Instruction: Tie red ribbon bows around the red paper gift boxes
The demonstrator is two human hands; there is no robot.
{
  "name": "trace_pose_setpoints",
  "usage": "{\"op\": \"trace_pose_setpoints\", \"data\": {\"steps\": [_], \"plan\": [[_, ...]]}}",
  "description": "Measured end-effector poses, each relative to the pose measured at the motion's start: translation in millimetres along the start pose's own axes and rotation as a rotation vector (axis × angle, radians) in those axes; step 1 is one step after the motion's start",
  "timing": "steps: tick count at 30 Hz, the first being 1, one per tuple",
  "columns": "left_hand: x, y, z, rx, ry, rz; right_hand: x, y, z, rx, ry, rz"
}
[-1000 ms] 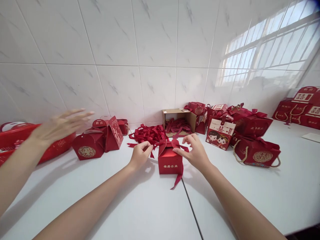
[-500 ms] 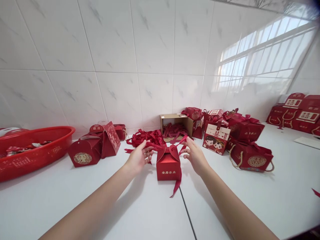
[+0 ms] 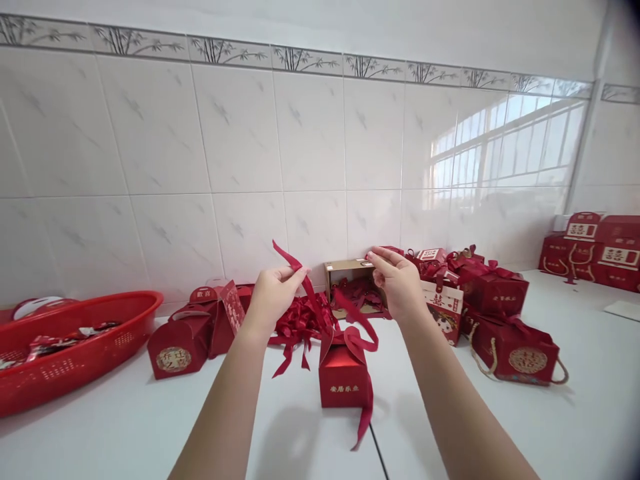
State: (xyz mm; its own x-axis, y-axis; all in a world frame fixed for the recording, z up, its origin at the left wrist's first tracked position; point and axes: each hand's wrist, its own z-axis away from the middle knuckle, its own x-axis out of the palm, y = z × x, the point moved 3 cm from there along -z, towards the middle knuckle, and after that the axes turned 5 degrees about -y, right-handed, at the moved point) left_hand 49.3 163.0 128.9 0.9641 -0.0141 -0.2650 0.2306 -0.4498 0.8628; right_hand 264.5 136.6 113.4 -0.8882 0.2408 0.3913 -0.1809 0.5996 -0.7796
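Note:
A small red gift box (image 3: 343, 385) with gold lettering stands upright on the white table, a ribbon threaded through its closed top flaps. My left hand (image 3: 274, 293), raised above and left of the box, pinches one length of red ribbon (image 3: 309, 288) between thumb and fingers; its tip sticks up past them. My right hand (image 3: 397, 280) hovers above and right of the box, fingers stretched out, with no ribbon visibly held. Another ribbon length (image 3: 367, 325) curls loosely in the air over the box top. A ribbon tail hangs down the box's right side onto the table.
Behind the box lie a heap of red ribbons (image 3: 300, 319) and an open cardboard box (image 3: 345, 265) with more ribbon inside. Red gift boxes (image 3: 181, 343) stand left, beside a red plastic basket (image 3: 145, 313) of wrapped items. More gift boxes (image 3: 520, 357) crowd the right.
Both hands have risen above the box. My left hand draws its ribbon upward; the ribbon by my right hand has come loose and curls in the air. The view has tilted up.

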Motion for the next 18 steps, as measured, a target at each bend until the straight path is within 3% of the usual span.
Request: {"op": "trace_pose_setpoints", "data": {"steps": [3, 5, 10, 14, 18], "plan": [[-1.4, -4, 7, -0.011, -0.036, -0.100, 8, -14, 15, -0.050, -0.098, 0.266], [-2.2, -6, 10, -0.026, -0.067, -0.173, 8, -16, 23, -0.040, -0.240, 0.535], [-6.1, -1, 15, -0.044, -0.091, -0.312, -11, 21, 20, 0.232, -0.621, 1.041], [-9.4, 3, 17, -0.075, -0.123, -0.414, -28, 59, 16, 0.564, -0.878, 1.083], [-13.7, -5, 13, -0.094, -0.100, -0.491, -27, 70, 15, 0.558, -0.970, 0.986]]}}
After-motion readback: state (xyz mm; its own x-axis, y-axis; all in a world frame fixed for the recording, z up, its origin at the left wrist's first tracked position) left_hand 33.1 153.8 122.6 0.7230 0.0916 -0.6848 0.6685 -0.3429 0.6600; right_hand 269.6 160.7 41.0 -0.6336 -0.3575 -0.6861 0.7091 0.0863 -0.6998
